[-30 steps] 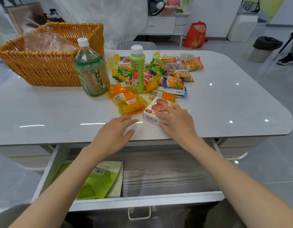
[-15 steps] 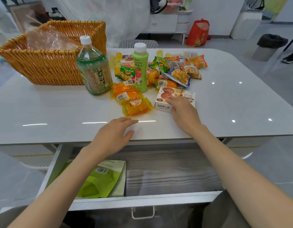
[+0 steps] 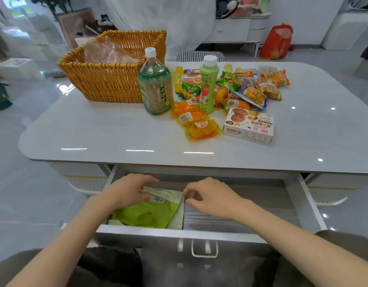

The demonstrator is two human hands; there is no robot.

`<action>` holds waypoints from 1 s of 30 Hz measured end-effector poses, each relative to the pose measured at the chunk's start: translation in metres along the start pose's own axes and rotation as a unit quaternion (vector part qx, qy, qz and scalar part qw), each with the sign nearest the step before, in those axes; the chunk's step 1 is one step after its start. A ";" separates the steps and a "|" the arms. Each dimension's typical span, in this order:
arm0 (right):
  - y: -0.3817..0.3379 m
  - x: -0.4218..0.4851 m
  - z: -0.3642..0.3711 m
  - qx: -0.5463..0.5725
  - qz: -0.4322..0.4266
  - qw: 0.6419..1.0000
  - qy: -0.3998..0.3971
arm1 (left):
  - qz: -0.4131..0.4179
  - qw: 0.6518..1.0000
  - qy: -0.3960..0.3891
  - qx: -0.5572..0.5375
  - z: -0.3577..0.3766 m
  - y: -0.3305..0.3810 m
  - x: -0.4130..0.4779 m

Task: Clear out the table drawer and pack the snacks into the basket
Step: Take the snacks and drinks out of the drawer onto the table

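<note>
the green pouch (image 3: 150, 214) lies flat in the left half of the open drawer (image 3: 261, 193), seemingly the last thing in it. the left hand (image 3: 127, 192) curls over its top left edge, thumb on the face, gripping it. the right hand (image 3: 212, 197) sits just beside the top right corner, fingertips curled, though a real pinch cannot be told. two hands likely suit a wide, floppy pack. the basket (image 3: 108, 83) stands well apart on the table (image 3: 96, 131), near the snacks (image 3: 197, 119).

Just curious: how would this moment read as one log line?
drawer: open | left hand: grips green packet | right hand: at packet edge | snacks: on table
</note>
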State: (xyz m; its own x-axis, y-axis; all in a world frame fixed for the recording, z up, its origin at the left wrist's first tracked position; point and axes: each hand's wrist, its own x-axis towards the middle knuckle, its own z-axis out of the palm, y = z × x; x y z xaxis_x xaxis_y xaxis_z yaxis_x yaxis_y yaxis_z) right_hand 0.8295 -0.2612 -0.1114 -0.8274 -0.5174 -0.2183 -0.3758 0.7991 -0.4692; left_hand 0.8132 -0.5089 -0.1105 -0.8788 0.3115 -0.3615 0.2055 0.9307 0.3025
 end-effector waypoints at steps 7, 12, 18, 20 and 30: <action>0.026 0.050 0.055 0.112 0.113 0.983 -0.087 | -0.069 0.982 -0.143 0.105 0.029 -0.028 0.024; 0.030 0.076 0.080 0.209 0.188 0.958 -0.063 | -0.034 0.983 -0.154 0.090 0.049 -0.037 0.036; 0.028 0.090 0.104 0.338 0.245 0.909 -0.005 | -0.028 0.984 -0.156 0.086 0.062 -0.039 0.036; 0.030 0.090 0.107 0.392 0.274 0.878 -0.001 | -0.021 0.985 -0.154 0.068 0.061 -0.040 0.034; 0.015 0.071 0.064 0.381 0.178 0.905 0.071 | -0.009 0.989 -0.149 -0.012 0.007 -0.010 0.019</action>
State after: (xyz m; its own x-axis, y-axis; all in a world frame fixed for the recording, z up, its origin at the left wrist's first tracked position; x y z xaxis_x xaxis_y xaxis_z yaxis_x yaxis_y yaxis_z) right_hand 0.7918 -0.3057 -0.1888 -0.9048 -0.1823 -0.3848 0.2760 0.4372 -0.8560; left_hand 0.7975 -0.5114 -0.1261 -0.7156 0.3415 -0.6093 0.1782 0.9327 0.3134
